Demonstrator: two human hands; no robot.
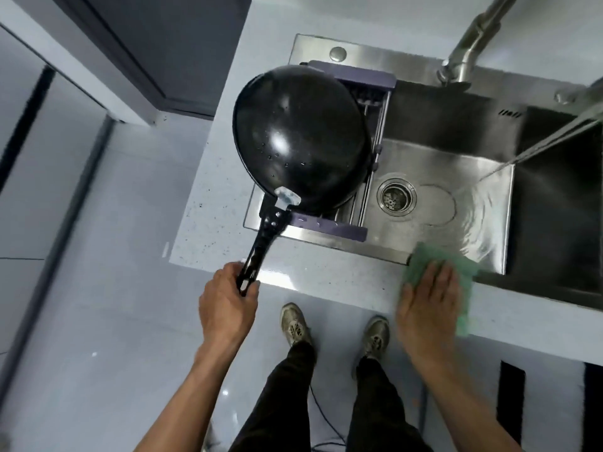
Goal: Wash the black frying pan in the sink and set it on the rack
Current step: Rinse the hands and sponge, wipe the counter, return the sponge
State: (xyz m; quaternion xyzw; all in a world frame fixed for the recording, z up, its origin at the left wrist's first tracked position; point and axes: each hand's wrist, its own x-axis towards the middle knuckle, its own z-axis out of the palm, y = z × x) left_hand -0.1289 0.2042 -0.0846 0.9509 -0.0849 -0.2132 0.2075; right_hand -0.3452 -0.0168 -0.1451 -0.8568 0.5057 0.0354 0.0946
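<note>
The black frying pan (301, 138) lies upside down, wet, over the purple-ended rack (355, 80) that spans the left part of the sink (434, 177). Its long handle points toward me over the sink's front rim. My left hand (226, 305) grips the end of that handle. My right hand (427, 305) rests flat, fingers straight, on a green cloth (424, 259) lying on the counter at the sink's front edge.
Water runs from the faucet (470, 44) in a stream (554, 132) into the right side of the basin, near the drain (396, 197). A speckled white counter (326, 275) surrounds the sink. My shoes (293, 322) stand on the pale floor below.
</note>
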